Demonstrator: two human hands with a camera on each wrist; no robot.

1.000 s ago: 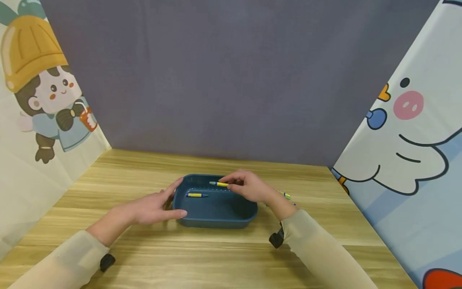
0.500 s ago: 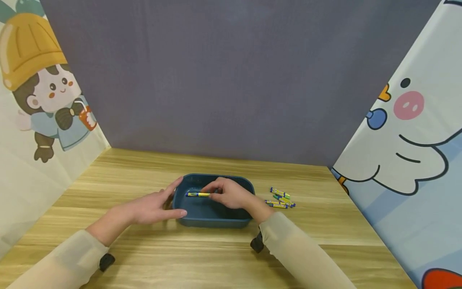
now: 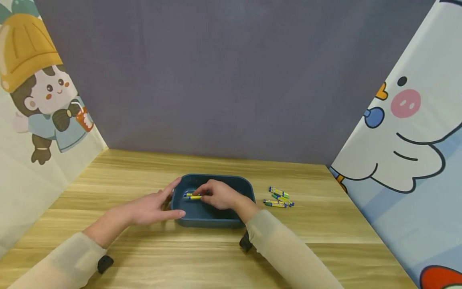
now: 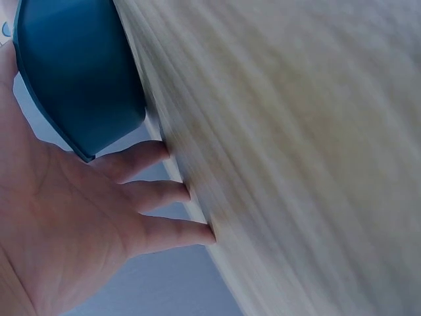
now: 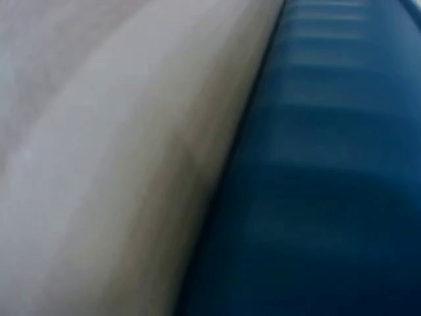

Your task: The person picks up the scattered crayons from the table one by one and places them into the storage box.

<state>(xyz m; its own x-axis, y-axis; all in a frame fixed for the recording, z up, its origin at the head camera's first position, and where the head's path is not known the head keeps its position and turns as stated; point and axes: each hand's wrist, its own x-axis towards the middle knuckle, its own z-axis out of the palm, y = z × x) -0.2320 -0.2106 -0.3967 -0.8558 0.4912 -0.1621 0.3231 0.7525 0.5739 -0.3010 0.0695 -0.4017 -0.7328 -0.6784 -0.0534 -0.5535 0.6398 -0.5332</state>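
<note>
In the head view a dark blue plastic basin (image 3: 213, 220) stands on the table. My left hand (image 3: 149, 208) rests at its left end with thumb and forefinger spread along the rim. In the left wrist view, the other fingers of the left hand (image 4: 72, 217) reach straight out, tips on the table beside the basin (image 4: 79, 72). Inside the basin my right hand (image 3: 220, 195) pinches a yellow crayon (image 3: 195, 197) low over the floor. A second yellow crayon (image 3: 186, 194) lies right behind it, partly covered. The right wrist view shows only basin (image 5: 322, 171) and table, no hand.
To the right of the basin several yellow crayons (image 3: 277, 204) with blue and green ends lie in a loose group on the wooden table (image 3: 180, 257). A grey partition (image 3: 216, 80) closes off the back, and printed cloth panels (image 3: 408, 152) stand at both sides.
My right hand has carried its crayon left and down into the basin, beside the one lying there. The group of crayons at the right has come into view. The left hand stays put.
</note>
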